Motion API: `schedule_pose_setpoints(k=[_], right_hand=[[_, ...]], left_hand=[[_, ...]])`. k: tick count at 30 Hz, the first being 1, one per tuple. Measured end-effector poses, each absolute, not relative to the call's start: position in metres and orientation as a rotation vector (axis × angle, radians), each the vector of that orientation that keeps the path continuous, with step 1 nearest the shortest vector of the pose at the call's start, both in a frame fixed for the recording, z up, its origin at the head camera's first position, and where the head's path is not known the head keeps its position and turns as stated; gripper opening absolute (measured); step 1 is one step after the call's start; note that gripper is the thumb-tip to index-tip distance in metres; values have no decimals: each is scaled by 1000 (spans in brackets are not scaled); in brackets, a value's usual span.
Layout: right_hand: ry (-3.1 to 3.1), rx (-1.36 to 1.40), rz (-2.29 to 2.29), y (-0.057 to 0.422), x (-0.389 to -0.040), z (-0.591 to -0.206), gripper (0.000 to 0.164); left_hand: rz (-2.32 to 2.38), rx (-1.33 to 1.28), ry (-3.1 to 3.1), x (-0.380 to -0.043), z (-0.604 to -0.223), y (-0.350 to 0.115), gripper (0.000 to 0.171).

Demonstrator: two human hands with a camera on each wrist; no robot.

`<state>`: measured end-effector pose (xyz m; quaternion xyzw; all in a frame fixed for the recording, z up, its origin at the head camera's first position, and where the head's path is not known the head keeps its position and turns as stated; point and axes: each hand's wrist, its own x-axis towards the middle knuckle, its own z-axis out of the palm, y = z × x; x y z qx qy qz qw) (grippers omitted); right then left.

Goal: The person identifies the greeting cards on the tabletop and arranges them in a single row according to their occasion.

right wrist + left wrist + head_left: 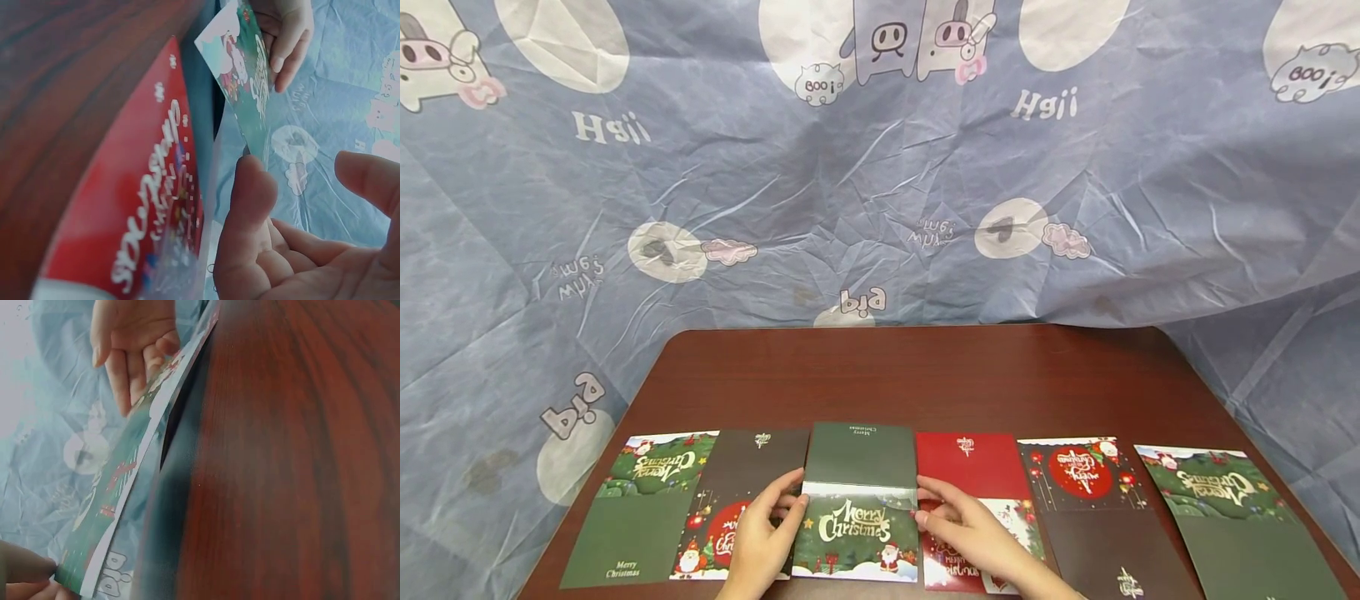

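An unfolded green Christmas card (861, 458) lies in front of me at the middle of the row, plain half at the back and "Merry Christmas" picture half at the front. My left hand (766, 533) pinches its left edge between thumb and fingers; the left wrist view shows the card (119, 481) tilted there. At the right edge is my right hand (973, 529), fingers loosely bent. In the right wrist view one fingertip (255, 181) meets the card's edge, while another digit stands well apart.
A dark card (760, 467) adjoins on the left, with another green card (640, 533) beyond it. On the right lie a red card (966, 467), a dark card (1112, 533) and a green card (1247, 533). The brown table (925, 375) stands before a blue patterned cloth (820, 175).
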<state>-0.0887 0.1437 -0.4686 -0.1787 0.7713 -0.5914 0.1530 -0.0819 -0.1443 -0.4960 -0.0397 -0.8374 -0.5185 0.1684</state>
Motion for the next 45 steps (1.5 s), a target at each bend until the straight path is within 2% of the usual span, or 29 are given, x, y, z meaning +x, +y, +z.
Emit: schedule_pose_setpoints(k=[15,23,32,45], right_hand=[[2143,-568,-1780,141,-93,-455,52],[2109,-558,-1796,134,-95,-448,52],[2065,-548,-1823,126,-94,-440,52],[2095,-551,-1792,117,-93,-437,51]], left_hand=[[-1663,-47,-2079,-73,-462,-133,28],[-1675,-81,-1896,-75,-468,-137,22],[-1782,97,-1874,-82,-492,-148,23],[-1872,68,-1776,-83,-490,-152,25]])
